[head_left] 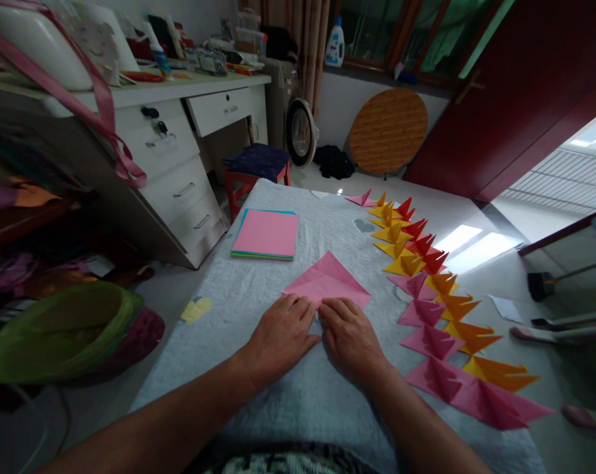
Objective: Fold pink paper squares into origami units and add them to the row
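A pink sheet of origami paper [328, 280], folded to a triangle with creases showing, lies on the cloth-covered table with its point facing away from me. My left hand [284, 332] is at the paper's near left edge, fingers close together and pressed on it. At the near right edge, my right hand [350, 334] has its fingers curled onto the paper, close beside the left. Both sets of fingertips partly hide the near edge. Beyond my left hand sits a stack of square coloured paper [267, 233], pink on top.
Rows of folded paper cranes [433, 339] in pink, yellow, orange and red line the table's right side. A green-lined bin [61, 332] stands on the floor at left, below a white desk [164, 178]. Past the table are a stool [258, 161] and a washing machine [300, 131].
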Available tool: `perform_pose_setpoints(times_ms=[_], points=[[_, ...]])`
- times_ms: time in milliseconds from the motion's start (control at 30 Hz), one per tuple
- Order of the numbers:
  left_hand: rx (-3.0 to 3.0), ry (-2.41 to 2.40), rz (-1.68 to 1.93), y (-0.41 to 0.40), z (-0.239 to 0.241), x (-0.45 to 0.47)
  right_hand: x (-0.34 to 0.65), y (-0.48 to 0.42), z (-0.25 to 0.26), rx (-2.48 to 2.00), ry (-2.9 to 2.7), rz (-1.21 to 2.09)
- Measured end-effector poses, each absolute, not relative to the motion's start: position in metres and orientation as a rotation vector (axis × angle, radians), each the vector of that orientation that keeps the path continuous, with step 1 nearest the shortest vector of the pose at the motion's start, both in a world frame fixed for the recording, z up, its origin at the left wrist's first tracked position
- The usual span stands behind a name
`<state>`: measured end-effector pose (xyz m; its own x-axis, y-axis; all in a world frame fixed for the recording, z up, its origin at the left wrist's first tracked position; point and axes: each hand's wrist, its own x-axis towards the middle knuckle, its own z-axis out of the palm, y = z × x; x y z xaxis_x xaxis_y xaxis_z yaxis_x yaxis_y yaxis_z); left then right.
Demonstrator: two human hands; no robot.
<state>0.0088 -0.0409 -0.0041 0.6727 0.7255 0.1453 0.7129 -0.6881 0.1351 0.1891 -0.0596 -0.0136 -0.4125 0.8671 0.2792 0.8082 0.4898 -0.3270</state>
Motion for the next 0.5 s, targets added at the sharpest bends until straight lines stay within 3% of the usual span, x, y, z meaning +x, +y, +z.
perform_pose_setpoints(times_ms=[500], points=[[2.850,1.460,0.197,-0.031,0.007,-0.010,0.188,-0.058,-0.009,-1.439,-2.386,0.229]])
